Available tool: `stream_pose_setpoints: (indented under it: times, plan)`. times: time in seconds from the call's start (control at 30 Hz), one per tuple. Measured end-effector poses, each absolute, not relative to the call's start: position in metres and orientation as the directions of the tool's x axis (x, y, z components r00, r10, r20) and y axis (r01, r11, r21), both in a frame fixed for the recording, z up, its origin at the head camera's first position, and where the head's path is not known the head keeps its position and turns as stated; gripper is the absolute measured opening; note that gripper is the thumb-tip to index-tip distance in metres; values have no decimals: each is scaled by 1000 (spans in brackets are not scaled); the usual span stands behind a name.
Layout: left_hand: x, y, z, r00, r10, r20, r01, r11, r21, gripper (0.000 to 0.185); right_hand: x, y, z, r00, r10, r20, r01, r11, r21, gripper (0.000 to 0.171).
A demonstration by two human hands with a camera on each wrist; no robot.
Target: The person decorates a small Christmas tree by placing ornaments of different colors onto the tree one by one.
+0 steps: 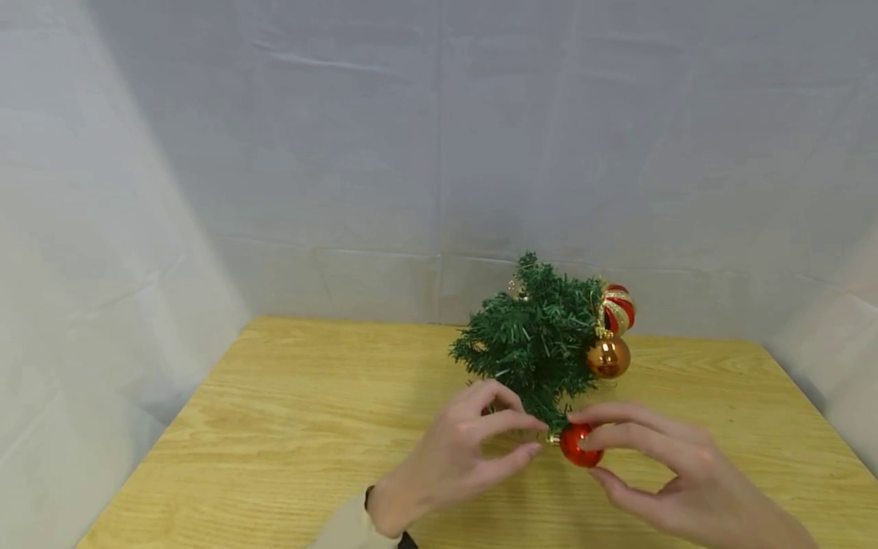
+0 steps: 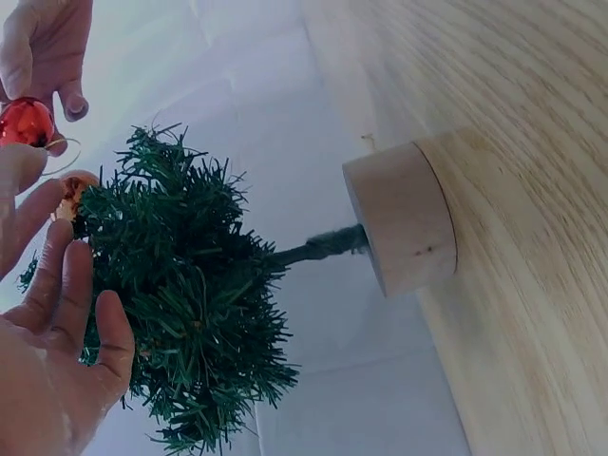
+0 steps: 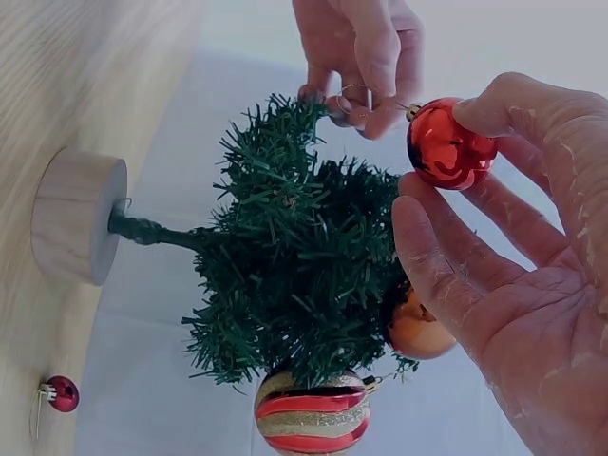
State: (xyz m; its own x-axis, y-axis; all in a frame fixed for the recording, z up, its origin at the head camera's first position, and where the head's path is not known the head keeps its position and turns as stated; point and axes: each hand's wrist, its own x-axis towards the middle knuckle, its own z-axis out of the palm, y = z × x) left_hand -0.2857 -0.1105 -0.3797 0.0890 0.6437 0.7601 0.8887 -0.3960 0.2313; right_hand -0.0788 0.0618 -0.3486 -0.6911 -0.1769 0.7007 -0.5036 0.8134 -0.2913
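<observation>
With thumb and fingers, my right hand (image 1: pixel 675 465) grips a shiny red Christmas bauble (image 1: pixel 581 445) at the tree's near right side. Its gold cap (image 3: pixel 413 112) points toward my left hand (image 1: pixel 469 442). A thin hanging loop (image 3: pixel 353 93) runs from that cap between the thumb and index finger of the left hand, which appear to hold it; the other fingers are spread in the left wrist view. Both hands are close to a small green artificial Christmas tree (image 1: pixel 538 328), whose nearest branch tip almost meets the bauble.
On the tree's right side hang a copper-orange bauble (image 1: pixel 609 357) and a red-and-gold striped bauble (image 1: pixel 620 309). The tree stands on a round wooden base (image 2: pixel 404 218). A small dark red bauble (image 3: pixel 63 393) lies on the wooden table (image 1: pixel 288 427). White sheeting (image 1: pixel 343 152) rises behind.
</observation>
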Motion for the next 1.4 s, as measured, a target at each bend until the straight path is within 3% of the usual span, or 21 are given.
stream_pose_setpoints:
  times: [0.3, 0.5, 0.7, 0.83, 1.1, 1.4]
  plan:
    - [-285, -111, -381, 52, 612, 789, 868, -419, 267, 5, -81, 60, -349, -695, -166, 700, -500, 811, -304, 21]
    - [-285, -113, -381, 22, 582, 813, 867, -415, 274, 5, -80, 58, -348, -760, -85, 644, -374, 867, -328, 23]
    - [-284, -114, -379, 13, 556, 831, 874, -410, 261, 5, -93, 55, -354, -685, -100, 722, -452, 835, -313, 7]
    - [-283, -114, -379, 20, 548, 836, 872, -419, 254, 5, -100, 51, -357, -645, -94, 758, -464, 837, -291, 10]
    - [-282, -115, -378, 26, 547, 837, 856, -444, 264, 8, -103, 43, -352, -684, -87, 725, -389, 883, -262, 18]
    - [-283, -115, -376, 31, 534, 845, 856, -450, 254, 6, -109, 40, -350, -678, -110, 726, -362, 910, -200, 23]
